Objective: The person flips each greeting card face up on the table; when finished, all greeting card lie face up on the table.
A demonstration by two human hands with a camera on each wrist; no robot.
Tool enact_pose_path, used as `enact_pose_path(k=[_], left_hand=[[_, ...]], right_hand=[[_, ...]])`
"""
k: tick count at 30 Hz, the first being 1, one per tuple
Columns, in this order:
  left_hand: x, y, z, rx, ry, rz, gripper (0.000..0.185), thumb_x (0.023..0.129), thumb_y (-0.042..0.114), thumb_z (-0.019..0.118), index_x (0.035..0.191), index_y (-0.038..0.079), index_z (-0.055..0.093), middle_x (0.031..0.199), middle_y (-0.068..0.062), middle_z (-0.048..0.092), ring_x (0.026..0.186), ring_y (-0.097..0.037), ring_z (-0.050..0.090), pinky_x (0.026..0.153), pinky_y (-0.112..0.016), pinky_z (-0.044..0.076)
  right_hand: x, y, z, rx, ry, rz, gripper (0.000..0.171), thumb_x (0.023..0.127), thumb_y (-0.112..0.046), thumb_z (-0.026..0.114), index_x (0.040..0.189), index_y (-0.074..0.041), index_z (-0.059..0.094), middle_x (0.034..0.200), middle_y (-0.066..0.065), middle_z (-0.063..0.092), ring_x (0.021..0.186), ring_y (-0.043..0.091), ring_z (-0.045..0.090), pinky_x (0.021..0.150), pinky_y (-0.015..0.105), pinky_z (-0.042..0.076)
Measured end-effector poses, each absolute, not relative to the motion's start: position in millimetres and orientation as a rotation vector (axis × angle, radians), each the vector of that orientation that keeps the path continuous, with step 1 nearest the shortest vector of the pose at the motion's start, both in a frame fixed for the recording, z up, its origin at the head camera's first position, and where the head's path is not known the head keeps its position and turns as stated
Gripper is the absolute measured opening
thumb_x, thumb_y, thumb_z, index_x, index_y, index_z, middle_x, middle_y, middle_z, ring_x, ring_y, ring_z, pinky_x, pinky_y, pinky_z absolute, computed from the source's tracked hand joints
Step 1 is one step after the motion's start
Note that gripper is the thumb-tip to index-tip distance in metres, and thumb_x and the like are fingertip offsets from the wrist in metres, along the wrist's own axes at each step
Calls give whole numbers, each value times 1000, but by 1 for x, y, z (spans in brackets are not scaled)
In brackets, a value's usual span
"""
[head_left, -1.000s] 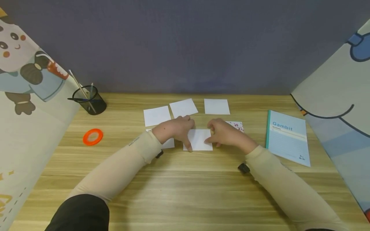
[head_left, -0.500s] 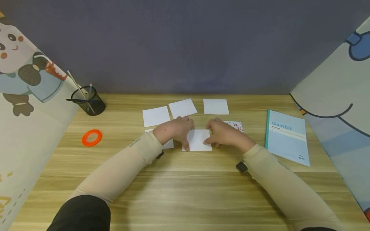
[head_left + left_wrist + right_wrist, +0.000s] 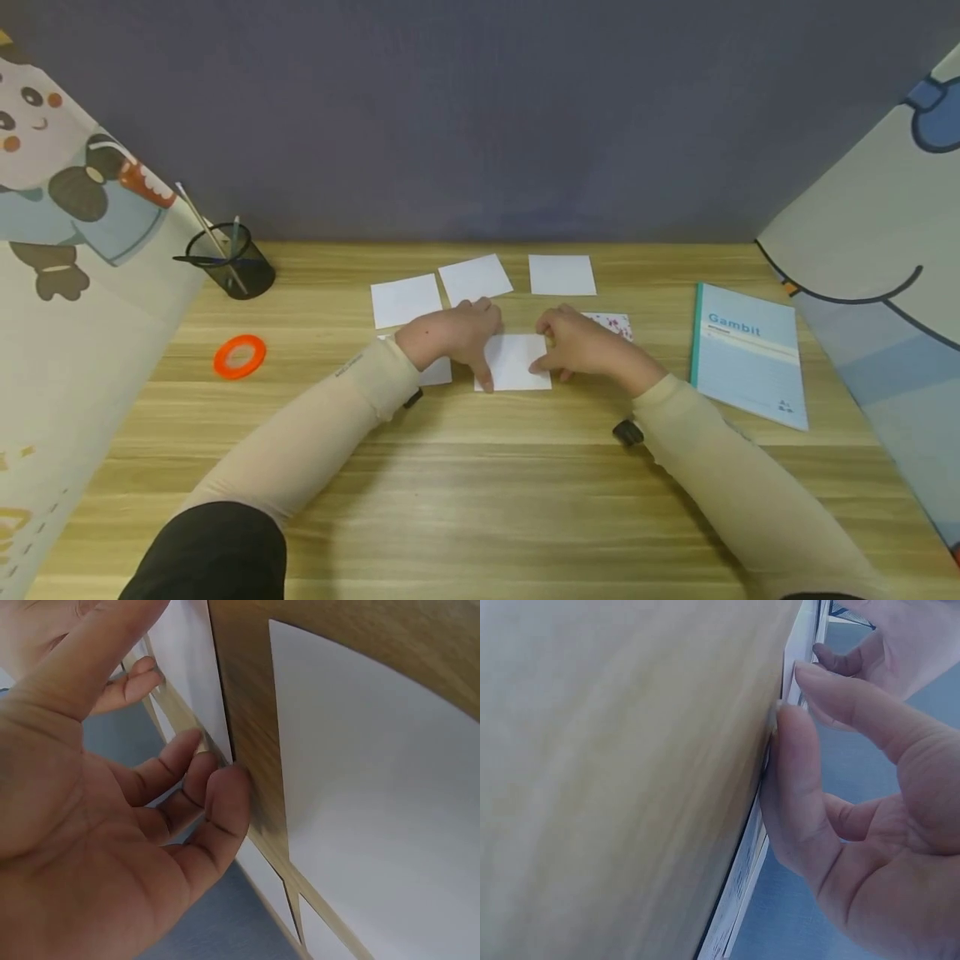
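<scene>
A white card (image 3: 517, 363) lies flat on the wooden table between my two hands. My left hand (image 3: 465, 337) rests at its left side, thumb stretched to the near left corner. In the left wrist view its loosely bent fingers (image 3: 225, 799) touch down at the edge of that card (image 3: 196, 675). My right hand (image 3: 581, 346) pinches the card's right edge, thumb on top and index fingertip at the rim. Behind the right hand a card with a pink floral print (image 3: 615, 323) is partly covered. Another white card (image 3: 437, 372) lies partly under the left forearm.
Farther back lie three white cards (image 3: 407, 301) (image 3: 476, 279) (image 3: 562, 275). An orange ring (image 3: 240, 357) and a black mesh pen cup (image 3: 251, 271) stand at the left. A light-blue notebook (image 3: 750, 354) lies at the right. A grey panel (image 3: 480, 125) closes off the back.
Hands and cards keep the same places on the table. Only the head view has shifted slightly.
</scene>
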State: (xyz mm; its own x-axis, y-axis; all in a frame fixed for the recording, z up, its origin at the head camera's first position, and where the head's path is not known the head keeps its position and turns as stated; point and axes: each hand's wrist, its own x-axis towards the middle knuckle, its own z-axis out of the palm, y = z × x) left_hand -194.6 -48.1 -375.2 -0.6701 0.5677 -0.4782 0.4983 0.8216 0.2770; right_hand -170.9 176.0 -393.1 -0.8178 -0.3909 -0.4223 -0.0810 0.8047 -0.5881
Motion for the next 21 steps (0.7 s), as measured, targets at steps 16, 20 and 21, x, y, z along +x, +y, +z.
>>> enact_pose_path(k=[16, 20, 21], left_hand=[[-195, -49, -376, 781, 2440, 154, 100, 72, 51, 98, 149, 9, 52, 146, -9, 49, 133, -28, 48, 116, -43, 50], [-195, -49, -377, 808, 2470, 119, 102, 70, 55, 98, 149, 9, 53, 147, -9, 50, 132, -27, 48, 115, -42, 51], [-195, -49, -377, 815, 2472, 111, 102, 70, 56, 98, 149, 9, 53, 148, -9, 50, 132, -27, 48, 114, -42, 52]], right_hand=[[-171, 175, -390, -365, 2441, -716, 69, 94, -26, 84, 146, 5, 51, 130, 22, 50, 69, 20, 73, 77, 28, 63], [-172, 175, -388, -377, 2443, -697, 68, 95, -27, 84, 146, 4, 51, 132, 21, 50, 68, 20, 74, 80, 29, 63], [-172, 175, -388, -382, 2444, -694, 68, 95, -27, 83, 146, 4, 51, 132, 22, 50, 68, 20, 74, 81, 29, 63]])
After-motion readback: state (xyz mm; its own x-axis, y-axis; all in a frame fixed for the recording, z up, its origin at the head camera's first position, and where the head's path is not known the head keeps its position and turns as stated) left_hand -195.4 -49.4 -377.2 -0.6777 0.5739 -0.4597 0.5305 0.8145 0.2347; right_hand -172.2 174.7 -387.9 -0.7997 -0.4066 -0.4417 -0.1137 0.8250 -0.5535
